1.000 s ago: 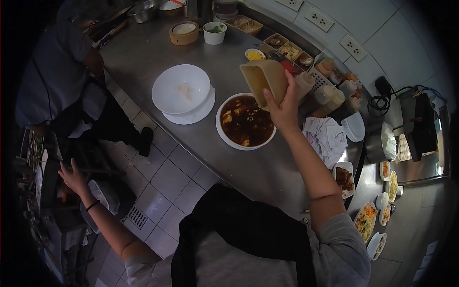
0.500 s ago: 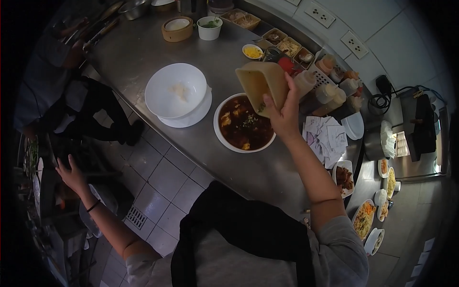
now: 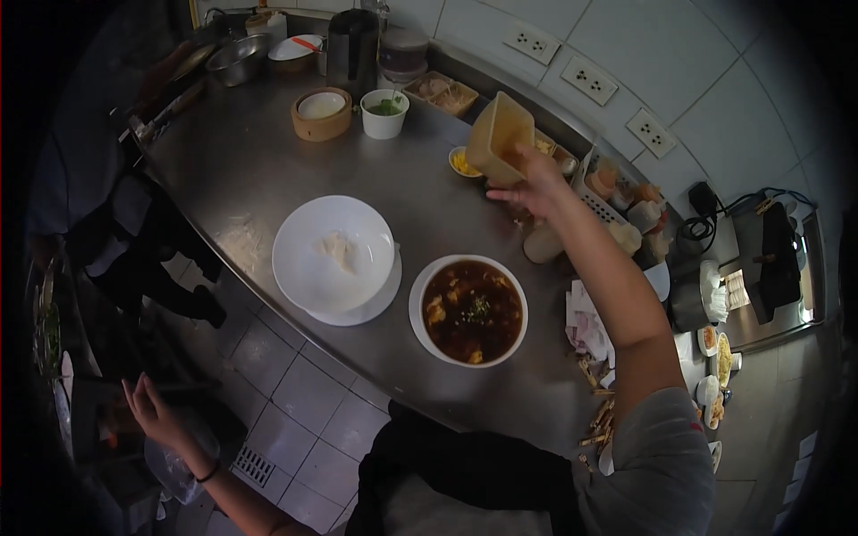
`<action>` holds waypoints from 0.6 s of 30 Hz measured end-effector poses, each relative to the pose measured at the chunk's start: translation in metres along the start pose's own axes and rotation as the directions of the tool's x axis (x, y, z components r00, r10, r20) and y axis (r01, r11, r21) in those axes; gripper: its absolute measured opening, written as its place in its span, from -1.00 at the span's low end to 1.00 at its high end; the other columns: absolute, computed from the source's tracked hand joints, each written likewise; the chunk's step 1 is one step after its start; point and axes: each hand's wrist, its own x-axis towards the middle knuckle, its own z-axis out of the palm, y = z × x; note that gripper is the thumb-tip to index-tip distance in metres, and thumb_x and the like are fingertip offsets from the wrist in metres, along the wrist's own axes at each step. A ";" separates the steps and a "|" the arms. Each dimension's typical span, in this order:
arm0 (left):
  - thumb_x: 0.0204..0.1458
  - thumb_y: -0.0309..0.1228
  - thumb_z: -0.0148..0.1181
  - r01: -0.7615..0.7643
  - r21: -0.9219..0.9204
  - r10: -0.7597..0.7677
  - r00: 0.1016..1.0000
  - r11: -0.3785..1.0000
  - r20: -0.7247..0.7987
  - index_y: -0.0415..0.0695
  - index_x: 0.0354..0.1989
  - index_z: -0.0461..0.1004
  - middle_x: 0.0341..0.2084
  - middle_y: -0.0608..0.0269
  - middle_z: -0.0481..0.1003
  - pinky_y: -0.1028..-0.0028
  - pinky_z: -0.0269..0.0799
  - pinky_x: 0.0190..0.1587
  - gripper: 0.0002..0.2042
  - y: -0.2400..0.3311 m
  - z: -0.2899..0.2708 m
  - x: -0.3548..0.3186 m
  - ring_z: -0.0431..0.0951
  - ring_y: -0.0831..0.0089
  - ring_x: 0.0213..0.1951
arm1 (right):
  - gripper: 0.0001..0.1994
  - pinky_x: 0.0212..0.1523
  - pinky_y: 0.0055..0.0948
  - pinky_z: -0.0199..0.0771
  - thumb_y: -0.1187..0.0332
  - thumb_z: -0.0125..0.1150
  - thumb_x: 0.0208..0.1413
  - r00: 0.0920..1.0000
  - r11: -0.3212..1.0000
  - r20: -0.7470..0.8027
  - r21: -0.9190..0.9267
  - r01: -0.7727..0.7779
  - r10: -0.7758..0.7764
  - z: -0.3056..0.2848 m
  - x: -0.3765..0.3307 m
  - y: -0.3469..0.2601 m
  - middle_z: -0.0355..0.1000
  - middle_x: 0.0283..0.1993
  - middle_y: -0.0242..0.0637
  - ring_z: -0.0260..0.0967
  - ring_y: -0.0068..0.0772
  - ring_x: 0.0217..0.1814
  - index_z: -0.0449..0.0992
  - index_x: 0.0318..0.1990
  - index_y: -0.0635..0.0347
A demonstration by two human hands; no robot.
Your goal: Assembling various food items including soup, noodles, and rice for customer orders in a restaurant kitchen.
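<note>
My right hand grips a beige square tub, tilted with its mouth toward me, above the row of condiment containers at the back. A white bowl of dark brown soup stands below on the steel counter, with chopped green bits floating in the middle. Left of it, a wide white bowl with a little pale food in its bottom rests on a white plate. Out to the left, beyond the counter's edge, my left hand hangs over the floor side, its fingers stretched out and holding nothing.
A small cup of yellow food, a cup of greens and a bamboo steamer stand toward the back. Sauce bottles and paper slips lie right. Another person stands across the counter's left edge.
My right hand has carried the tub away from above the soup, back toward the condiment containers. The view has shifted, so the bowls appear lower. My left hand stays out to the left.
</note>
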 end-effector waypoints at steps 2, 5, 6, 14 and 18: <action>0.09 -0.36 0.01 0.015 -0.023 -0.015 1.000 1.000 -0.010 -0.27 -0.22 0.48 -0.05 0.12 0.39 0.43 0.23 0.02 -0.77 0.014 -0.001 -0.017 0.36 0.36 0.02 | -0.63 -0.54 -0.35 0.48 0.18 -0.21 0.16 0.975 0.970 -0.158 -0.208 0.123 -0.158 -0.001 0.071 -0.022 0.36 -0.20 -0.11 0.37 -0.23 -0.41 0.28 -0.02 0.25; 0.11 -0.41 -0.02 0.163 -0.271 -0.133 0.983 0.949 0.123 -0.34 -0.20 0.44 -0.06 0.13 0.40 0.54 0.30 -0.11 -0.76 0.048 0.008 -0.053 0.42 0.45 -0.15 | -0.69 -0.55 -0.40 0.42 0.26 -0.23 0.12 0.916 0.926 -0.381 -0.378 -0.028 -0.128 -0.013 0.169 -0.046 0.37 -0.22 -0.12 0.38 -0.26 -0.36 0.32 -0.07 0.22; 0.12 -0.44 -0.06 0.098 -0.274 -0.065 0.990 0.957 0.128 -0.33 -0.13 0.40 -0.07 0.10 0.40 0.56 0.31 -0.16 -0.76 0.051 0.012 -0.070 0.43 0.46 -0.20 | -0.70 -0.58 -0.40 0.42 0.30 -0.22 0.11 0.886 0.913 -0.439 -0.406 -0.044 -0.153 -0.011 0.188 -0.043 0.37 -0.24 -0.13 0.38 -0.27 -0.40 0.33 -0.08 0.21; -0.01 -0.60 -0.01 -0.121 -0.664 0.516 0.735 0.737 0.439 -0.19 -0.02 0.33 -0.18 0.02 0.42 0.47 0.34 -0.10 -0.68 0.157 0.045 -0.158 0.49 0.29 -0.20 | -0.76 -0.56 -0.34 0.46 0.37 -0.04 0.05 0.841 0.872 -0.528 -0.459 -0.168 -0.116 -0.023 0.251 -0.043 0.33 -0.27 -0.12 0.36 -0.25 -0.39 0.34 -0.14 0.26; 0.05 -0.51 -0.07 0.418 -0.601 0.448 0.411 0.681 0.794 -0.12 0.08 0.27 -0.04 0.03 0.33 0.43 0.20 0.07 -0.64 0.216 0.085 -0.173 0.36 0.24 0.00 | -0.72 -0.50 -0.44 0.46 0.23 0.06 0.07 0.930 0.816 -0.245 -0.571 0.091 -0.275 -0.012 0.190 -0.040 0.33 -0.29 -0.23 0.33 -0.42 -0.40 0.37 -0.20 0.28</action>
